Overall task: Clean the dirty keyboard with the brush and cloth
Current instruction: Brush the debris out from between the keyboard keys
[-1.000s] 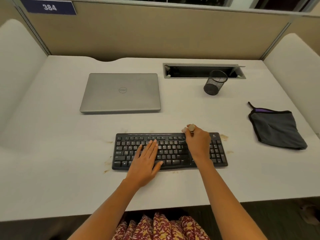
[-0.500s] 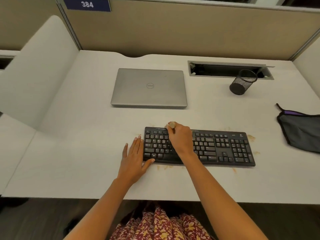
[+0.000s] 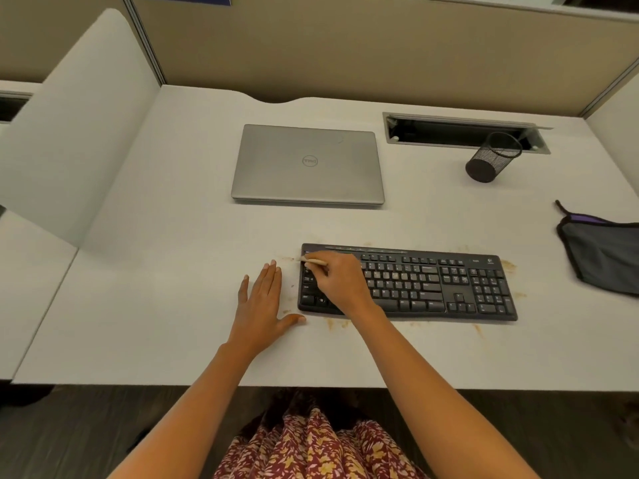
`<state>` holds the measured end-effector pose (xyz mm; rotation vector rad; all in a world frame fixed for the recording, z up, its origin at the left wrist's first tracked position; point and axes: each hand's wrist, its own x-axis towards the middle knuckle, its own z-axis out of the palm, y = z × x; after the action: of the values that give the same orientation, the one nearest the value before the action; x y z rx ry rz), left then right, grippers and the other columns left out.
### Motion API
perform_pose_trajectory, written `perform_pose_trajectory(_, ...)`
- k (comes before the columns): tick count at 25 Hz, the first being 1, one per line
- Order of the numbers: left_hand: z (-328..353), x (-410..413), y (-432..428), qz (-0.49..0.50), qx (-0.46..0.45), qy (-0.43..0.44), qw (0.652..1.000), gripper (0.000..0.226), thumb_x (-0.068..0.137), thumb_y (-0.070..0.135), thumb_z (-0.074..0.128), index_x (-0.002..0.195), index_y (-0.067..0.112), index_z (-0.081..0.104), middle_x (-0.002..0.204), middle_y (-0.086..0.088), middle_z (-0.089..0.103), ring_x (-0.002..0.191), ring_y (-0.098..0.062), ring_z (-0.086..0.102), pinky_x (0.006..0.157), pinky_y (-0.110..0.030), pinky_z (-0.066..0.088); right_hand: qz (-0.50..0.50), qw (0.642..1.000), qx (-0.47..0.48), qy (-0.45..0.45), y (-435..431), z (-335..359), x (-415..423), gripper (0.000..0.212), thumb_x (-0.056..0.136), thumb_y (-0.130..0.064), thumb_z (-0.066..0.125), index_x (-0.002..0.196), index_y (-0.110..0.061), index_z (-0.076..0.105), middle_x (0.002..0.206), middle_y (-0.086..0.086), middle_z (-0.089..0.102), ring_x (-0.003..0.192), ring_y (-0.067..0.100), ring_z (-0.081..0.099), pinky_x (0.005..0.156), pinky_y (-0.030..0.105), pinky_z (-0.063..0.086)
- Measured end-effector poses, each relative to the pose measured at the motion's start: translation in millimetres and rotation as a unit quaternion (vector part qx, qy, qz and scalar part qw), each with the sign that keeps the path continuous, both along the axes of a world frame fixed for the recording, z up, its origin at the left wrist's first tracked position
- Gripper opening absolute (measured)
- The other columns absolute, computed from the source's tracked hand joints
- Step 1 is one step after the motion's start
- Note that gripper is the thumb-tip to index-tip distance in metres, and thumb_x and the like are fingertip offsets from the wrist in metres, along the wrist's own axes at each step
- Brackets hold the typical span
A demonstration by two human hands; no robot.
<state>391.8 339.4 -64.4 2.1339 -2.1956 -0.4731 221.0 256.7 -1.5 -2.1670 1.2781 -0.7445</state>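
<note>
A pale grey tabletop (image 3: 173, 323) sits in a cubicle, with a tan partition (image 3: 345, 46) behind it and a white side divider (image 3: 76, 133) to the left of the black keyboard (image 3: 432, 288). Brown smears (image 3: 508, 265) mark the surface around the keyboard's edges. Beyond the keyboard lies a closed silver laptop (image 3: 307, 164) whose lid reads "Dell", seen upside down. Beyond and to the right of the keyboard are a recessed cable tray (image 3: 449, 131) and a tipped black mesh pen cup (image 3: 491, 159). The dark grey cloth (image 3: 605, 257) with purple trim lies well to the keyboard's right. The logo at the keyboard's far right corner is too small to read.

The right grip (image 3: 340, 281) is curled around the brush (image 3: 315, 261), whose pale end lies at the keyboard's far left corner. The left grip (image 3: 262, 302) lies flat with straight fingers and holds nothing.

Half a second ago the left grip's fingers overlapped the keyboard's left end. Now it rests just left of the keyboard, with the thumb at the near left corner. The right grip has moved leftward along the top rows.
</note>
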Motion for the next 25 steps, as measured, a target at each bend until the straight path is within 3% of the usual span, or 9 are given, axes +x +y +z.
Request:
perform_pose_trajectory(4,2.9,-0.1,-7.2,-0.017,0.011,0.015,1.0,0.139,0.055,0.101,-0.004,0.156,0.005,0.007,0.164,-0.009,-0.002,0.152,-0.024,-0.001,0.118,-0.046,-0.008,0.015,0.999,0.03,-0.009,23.0,1.0,-11.2,0.02,0.089,-0.017,0.068,0.107,-0.013,0.075,0.1,0.001,0.075,0.089,0.014,0.069,0.082,0.028,0.055)
perform_pose_trajectory(9,2.3,-2.5,-9.6,-0.054,0.031,0.033,0.998,0.148,0.048,0.104,0.023,0.155,0.005,-0.007,0.157,-0.005,-0.023,0.146,-0.02,-0.021,0.116,-0.041,-0.014,0.038,0.998,0.048,-0.02,53.6,-0.9,-25.0,0.021,0.087,-0.015,0.07,0.107,-0.014,0.075,0.101,-0.002,0.075,0.092,0.012,0.069,0.085,0.027,0.055)
perform_pose_trajectory(11,2.9,-3.2,-10.1,-0.063,0.037,0.034,0.997,0.152,0.045,0.106,0.022,0.154,0.006,-0.01,0.157,-0.005,-0.025,0.145,-0.02,-0.025,0.116,-0.04,-0.016,0.031,0.998,0.043,-0.033,61.8,-1.9,-29.3,0.019,0.087,-0.015,0.071,0.105,-0.014,0.075,0.1,-0.002,0.075,0.091,0.01,0.069,0.084,0.024,0.055)
perform_pose_trajectory(16,8.1,-12.5,-18.2,-0.106,0.026,0.038,0.993,0.145,0.048,0.106,0.026,0.15,0.014,-0.02,0.159,-0.005,-0.023,0.148,-0.02,-0.022,0.119,-0.043,-0.012,-0.06,0.992,0.061,-0.091,75.3,-3.9,-51.5,0.015,0.089,-0.02,0.069,0.099,-0.013,0.077,0.096,-0.007,0.075,0.09,0.002,0.068,0.078,0.024,0.056)
perform_pose_trajectory(20,11.7,-30.5,-29.5,-0.129,0.03,0.043,0.99,0.147,0.049,0.104,0.031,0.152,0.011,-0.017,0.16,-0.006,-0.023,0.148,-0.019,-0.021,0.12,-0.044,-0.011,-0.155,0.977,0.078,-0.122,80.1,-1.6,-91.6,0.012,0.089,-0.017,0.07,0.097,-0.012,0.077,0.092,-0.01,0.075,0.087,0.001,0.068,0.073,0.022,0.055)
perform_pose_trajectory(25,14.6,-58.4,-43.3,-0.145,0.0,0.024,0.989,0.137,0.061,0.102,0.021,0.154,0.007,-0.009,0.161,-0.007,-0.017,0.15,-0.021,-0.017,0.12,-0.045,-0.014,-0.26,0.955,0.087,-0.116,78.8,0.2,-153.5,0.013,0.089,-0.015,0.07,0.1,-0.013,0.076,0.087,-0.009,0.074,0.086,0.003,0.068,0.075,0.023,0.056)
